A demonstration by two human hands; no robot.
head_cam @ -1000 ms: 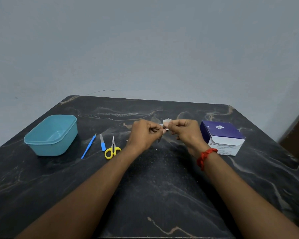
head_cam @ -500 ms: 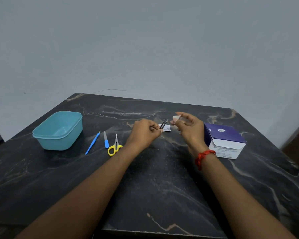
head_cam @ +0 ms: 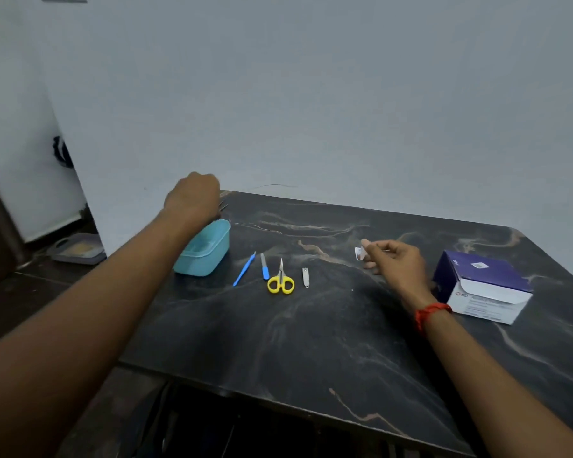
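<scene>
Left hand [head_cam: 192, 200] above tub [head_cam: 209, 256], scissors [head_cam: 281, 283], box [head_cam: 483, 285] nearby

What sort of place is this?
Likely a plain room at home, set up for nail care: a dark marble-patterned table against a grey painted wall, with small yellow-handled scissors and a silver metal nail clipper laid out.

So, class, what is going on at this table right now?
A person works at a dark table. The left hand grips a thin dark tool above the teal tub. The right hand pinches a small white piece above the table. A blue stick, a file, yellow scissors and a nail clipper lie in a row beside the tub; a purple-and-white box stands at the right.
</scene>
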